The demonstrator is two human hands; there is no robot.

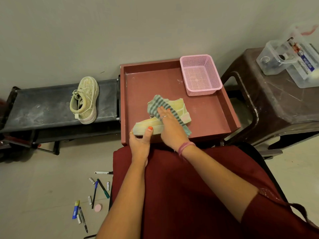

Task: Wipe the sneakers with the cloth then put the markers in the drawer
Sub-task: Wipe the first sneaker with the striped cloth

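Landmark: you are sitting in front of the red tray (222, 107), and every place below is being given relative to it.
Left hand: your left hand (140, 141) is gripping the toe of the sneaker (179, 107) lying inside the tray, thumb curled over the toe cap at the tray's near edge.
Right hand: your right hand (170, 125) is lying flat, fingers straight, pressing the striped cloth (156, 105) down on the middle of that sneaker.
Hands together: they are working just beside each other on the same shoe, the left at the toe, the right over the upper.
Cloth: it is draping across the sneaker inside the tray, one end hanging toward the tray's near edge.
Second sneaker: the other sneaker (85, 100) is resting on the dark low rack (43, 107) just left of the tray, well apart from your hands.
Markers: the markers (96, 192) are lying scattered on the floor, nearer you than the tray and to its left, mixed with batteries (92, 180), a blue tube (75, 209) and a pink disc (98, 207).
Basket: a pink basket (201, 75) is sitting in the tray's far right corner.
Stool: a brown stool (276, 104) is standing right of the tray, carrying clear plastic boxes (276, 57).
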